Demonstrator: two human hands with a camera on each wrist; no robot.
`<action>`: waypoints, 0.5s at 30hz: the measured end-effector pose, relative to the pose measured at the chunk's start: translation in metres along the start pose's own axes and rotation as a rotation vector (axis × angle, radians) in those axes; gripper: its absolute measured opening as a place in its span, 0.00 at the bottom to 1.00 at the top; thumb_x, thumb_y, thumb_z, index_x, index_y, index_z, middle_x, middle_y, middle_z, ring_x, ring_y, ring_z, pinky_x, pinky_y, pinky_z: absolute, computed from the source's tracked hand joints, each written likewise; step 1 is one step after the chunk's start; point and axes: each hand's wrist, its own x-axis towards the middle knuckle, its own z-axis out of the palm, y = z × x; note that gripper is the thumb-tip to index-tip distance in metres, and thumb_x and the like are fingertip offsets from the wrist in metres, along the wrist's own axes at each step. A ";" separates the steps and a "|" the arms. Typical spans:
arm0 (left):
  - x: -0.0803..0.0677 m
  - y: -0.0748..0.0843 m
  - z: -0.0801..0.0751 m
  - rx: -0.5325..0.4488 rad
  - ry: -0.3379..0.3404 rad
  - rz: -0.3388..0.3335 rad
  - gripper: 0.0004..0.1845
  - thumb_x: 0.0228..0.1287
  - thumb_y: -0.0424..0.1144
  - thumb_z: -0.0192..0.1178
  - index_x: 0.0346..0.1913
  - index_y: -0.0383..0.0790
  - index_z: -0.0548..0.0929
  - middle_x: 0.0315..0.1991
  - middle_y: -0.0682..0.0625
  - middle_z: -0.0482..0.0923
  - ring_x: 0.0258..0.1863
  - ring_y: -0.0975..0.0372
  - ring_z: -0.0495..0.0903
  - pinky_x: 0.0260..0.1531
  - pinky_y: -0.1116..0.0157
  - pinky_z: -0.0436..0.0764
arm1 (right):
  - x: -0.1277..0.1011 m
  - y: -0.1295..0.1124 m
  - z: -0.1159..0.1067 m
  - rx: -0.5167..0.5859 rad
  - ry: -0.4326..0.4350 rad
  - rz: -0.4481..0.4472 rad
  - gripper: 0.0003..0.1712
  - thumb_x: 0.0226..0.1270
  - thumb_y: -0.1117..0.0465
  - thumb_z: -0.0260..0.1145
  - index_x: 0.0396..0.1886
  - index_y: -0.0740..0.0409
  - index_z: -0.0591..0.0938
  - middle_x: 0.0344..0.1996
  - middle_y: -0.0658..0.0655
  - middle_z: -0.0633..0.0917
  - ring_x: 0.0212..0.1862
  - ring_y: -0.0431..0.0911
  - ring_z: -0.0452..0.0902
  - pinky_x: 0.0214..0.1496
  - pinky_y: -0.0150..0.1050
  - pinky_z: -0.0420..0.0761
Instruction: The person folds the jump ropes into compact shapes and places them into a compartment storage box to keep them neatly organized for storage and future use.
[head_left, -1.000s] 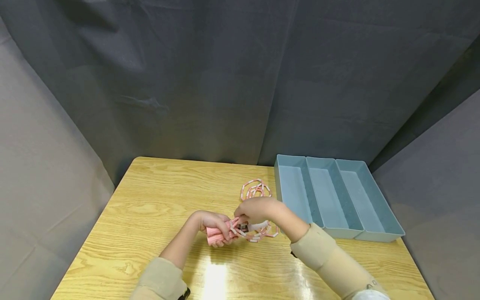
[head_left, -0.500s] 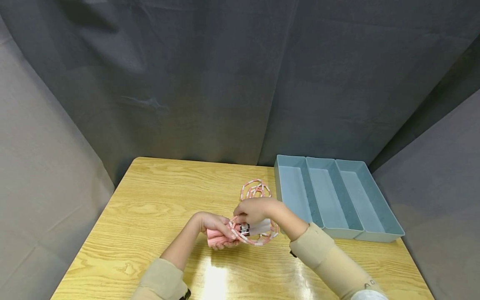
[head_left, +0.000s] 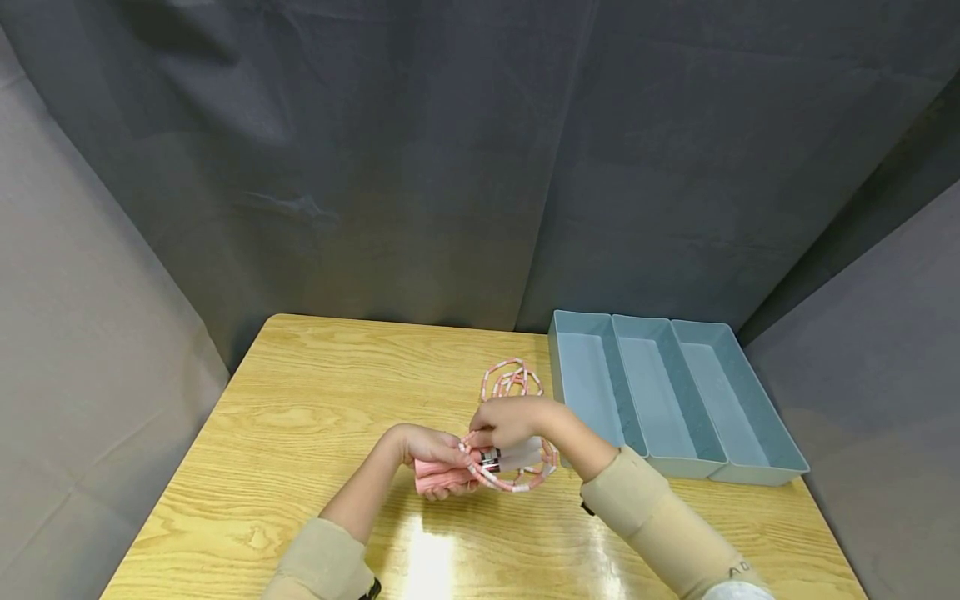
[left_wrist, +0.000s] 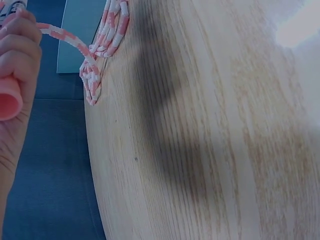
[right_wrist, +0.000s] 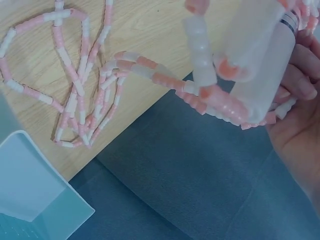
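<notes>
Grey cloth hangs behind and to both sides of a yellow wood-grain surface (head_left: 300,400). Three pale blue trays (head_left: 660,392) sit side by side at its right. Left hand (head_left: 431,454) is curled round the pink handles (head_left: 438,475) of a beaded skipping rope (head_left: 510,379), held just above the surface near the front middle. Right hand (head_left: 513,421) pinches a strand of pink-and-white beads, looped round the clear frosted ends (right_wrist: 260,65) of the handles; right wrist view shows several turns already lying there. Remaining rope lies in a loose tangle on the surface, beside the leftmost tray.

Risks, as judged: the loops look slack, so easing the pinch could let the turns slide off the smooth ends. The tangled heap may snag or knot if drawn in quickly.
</notes>
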 end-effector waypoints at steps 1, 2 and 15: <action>0.000 0.001 0.001 0.015 0.022 -0.007 0.23 0.67 0.53 0.45 0.40 0.31 0.68 0.25 0.51 0.69 0.18 0.65 0.69 0.19 0.70 0.70 | 0.000 0.001 0.000 0.006 -0.002 0.000 0.16 0.68 0.60 0.52 0.20 0.56 0.78 0.14 0.42 0.69 0.19 0.34 0.61 0.22 0.27 0.63; 0.001 0.002 0.001 0.027 0.040 -0.014 0.24 0.67 0.54 0.44 0.40 0.31 0.69 0.24 0.51 0.68 0.17 0.65 0.68 0.19 0.70 0.70 | 0.000 0.001 0.000 0.012 -0.002 -0.002 0.17 0.69 0.60 0.52 0.20 0.56 0.78 0.14 0.43 0.68 0.18 0.34 0.61 0.22 0.27 0.62; 0.006 0.004 0.004 0.070 0.117 -0.060 0.18 0.66 0.46 0.42 0.37 0.31 0.69 0.19 0.51 0.67 0.14 0.65 0.66 0.15 0.71 0.69 | -0.001 0.006 0.002 0.025 -0.015 -0.006 0.18 0.69 0.59 0.51 0.20 0.59 0.77 0.13 0.43 0.67 0.17 0.34 0.59 0.20 0.27 0.61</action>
